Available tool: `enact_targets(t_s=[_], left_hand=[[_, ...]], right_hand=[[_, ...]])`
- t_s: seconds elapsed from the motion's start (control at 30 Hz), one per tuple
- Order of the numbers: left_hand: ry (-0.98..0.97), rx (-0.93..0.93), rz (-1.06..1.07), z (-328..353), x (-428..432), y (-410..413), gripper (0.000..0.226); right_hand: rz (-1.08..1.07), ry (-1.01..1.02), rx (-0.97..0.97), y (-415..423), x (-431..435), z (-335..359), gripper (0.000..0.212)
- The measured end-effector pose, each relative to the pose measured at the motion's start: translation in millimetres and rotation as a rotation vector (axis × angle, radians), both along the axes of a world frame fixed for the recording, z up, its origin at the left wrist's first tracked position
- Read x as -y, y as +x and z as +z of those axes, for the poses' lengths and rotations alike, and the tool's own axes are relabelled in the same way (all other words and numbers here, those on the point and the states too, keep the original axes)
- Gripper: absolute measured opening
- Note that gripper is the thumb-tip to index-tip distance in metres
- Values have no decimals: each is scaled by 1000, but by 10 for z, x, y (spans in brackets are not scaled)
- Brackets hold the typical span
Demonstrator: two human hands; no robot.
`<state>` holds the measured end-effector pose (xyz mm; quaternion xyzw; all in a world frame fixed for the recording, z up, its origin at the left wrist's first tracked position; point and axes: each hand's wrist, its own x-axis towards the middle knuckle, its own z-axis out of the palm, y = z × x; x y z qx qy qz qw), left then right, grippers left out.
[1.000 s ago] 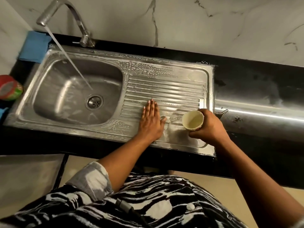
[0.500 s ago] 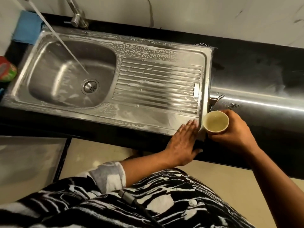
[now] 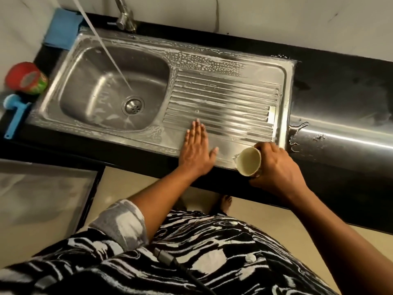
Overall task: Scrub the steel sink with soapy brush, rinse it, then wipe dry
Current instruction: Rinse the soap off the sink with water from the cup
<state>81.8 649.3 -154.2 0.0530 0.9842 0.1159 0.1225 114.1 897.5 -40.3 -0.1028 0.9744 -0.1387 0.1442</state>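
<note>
The rinse looks partway through. The left hand (image 3: pixel 196 151) lies flat, fingers straight, on the near edge of the steel sink (image 3: pixel 223 96), over its drainboard. Just to its right, the right hand (image 3: pixel 276 169) grips a tilted cream cup (image 3: pixel 248 161) above the near corner. Suds (image 3: pixel 204 60) cling to the rim well beyond both hands, and water (image 3: pixel 106 47) runs into the basin far to their left. Wiping dry seems not yet begun; a blue cloth (image 3: pixel 61 28) lies on the desk (image 3: pixel 340 81) beyond the basin.

One head view looks steeply down from close above. The sink (image 3: pixel 223 60) fills the frame's upper half, the person's torso the bottom.
</note>
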Motion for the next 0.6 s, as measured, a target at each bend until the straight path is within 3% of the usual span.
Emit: enact_targets(t_s=[0.17, 0.4, 0.6], left_hand=[[-5, -41, 136, 21, 690, -289, 94], [155, -191, 207, 72, 1177, -487, 76], [199, -213, 63, 209, 1485, -64, 74]], right_hand=[[7, -25, 15, -166, 609, -40, 103], [-256, -379, 64, -215, 1053, -66, 92], [-357, -428, 54, -132, 978, 4, 89]])
